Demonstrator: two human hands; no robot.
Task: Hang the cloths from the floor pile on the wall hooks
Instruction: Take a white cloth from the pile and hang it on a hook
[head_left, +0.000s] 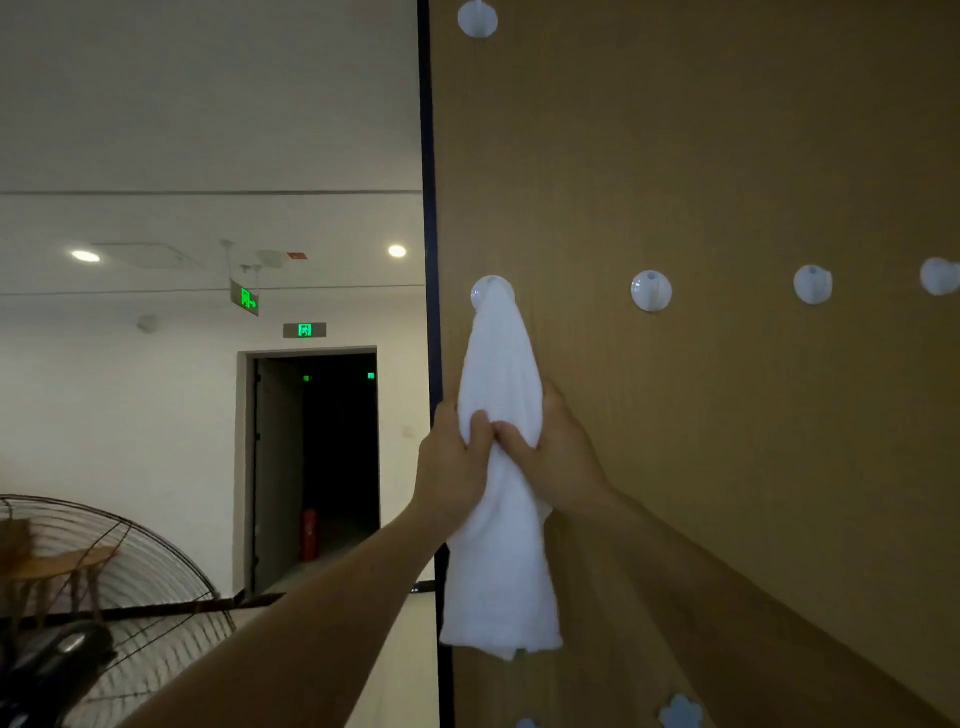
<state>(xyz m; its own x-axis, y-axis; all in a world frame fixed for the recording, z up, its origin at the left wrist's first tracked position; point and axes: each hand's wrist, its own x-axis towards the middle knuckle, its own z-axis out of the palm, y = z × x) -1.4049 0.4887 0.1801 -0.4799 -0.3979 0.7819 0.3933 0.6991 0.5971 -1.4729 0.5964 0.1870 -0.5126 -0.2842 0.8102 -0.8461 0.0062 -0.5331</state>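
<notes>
Centre of frame: the soft white terry cloth (501, 566) is draped over a round white plastic hook (488, 289) at the left edge of the tan wood-grain wall panel (727, 156), and its length hangs straight down against the board. Both hands are on it at mid-height. The left hand (454, 462) comes in from the left side and the right hand (558, 454) from the right, each grip pinching a bunched fold of the cloth, thumbs meeting in front. It looks a light, limp thing, I'd say: no stiffness at all, gathering wherever it's held, and fluffy enough not to slide through fingers. The risk is up top, where only a narrow gathered peak sits over the hook, so a hard downward tug could drag it off. It's best taken by the sides, as here, and eased evenly. To the right, three bare round white hooks (651, 291) run along the same row, another one (478, 18) sits at the top of the frame, and a pale flower-shaped hook (680, 712) peeks in at the bottom edge, with nothing in front of them. Lower left, a large wire-guarded fan (130, 571) stands well apart. Beyond it is a dark doorway (337, 457) with green exit signs (305, 330) above. The floor pile is out of view.
</notes>
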